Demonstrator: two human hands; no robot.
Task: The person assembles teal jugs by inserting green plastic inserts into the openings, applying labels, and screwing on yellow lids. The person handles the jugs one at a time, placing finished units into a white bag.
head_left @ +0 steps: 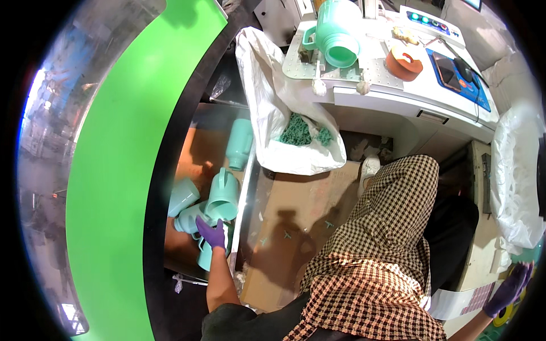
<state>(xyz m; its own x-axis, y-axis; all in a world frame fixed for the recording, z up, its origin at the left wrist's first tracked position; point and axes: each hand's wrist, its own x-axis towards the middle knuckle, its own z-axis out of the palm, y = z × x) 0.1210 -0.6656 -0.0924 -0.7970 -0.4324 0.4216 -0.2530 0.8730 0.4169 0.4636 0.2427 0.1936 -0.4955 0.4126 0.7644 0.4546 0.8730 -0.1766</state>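
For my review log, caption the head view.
Purple-gloved left hand beside teal jugs in an open bin.

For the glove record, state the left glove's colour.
The left glove is purple, best seen in the head view.

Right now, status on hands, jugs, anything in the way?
Left hand at teal jugs, grip unclear. Right hand open, far right. Neighbouring jugs crowd the left hand's spot.

A factory workshop is indicated by a green conveyor belt (114, 170), a bin (245, 193) of matching teal jugs (223, 196), a sack (263, 108) of green scraps (296, 132) and a desk (392, 104) topped with a control box (432, 23).
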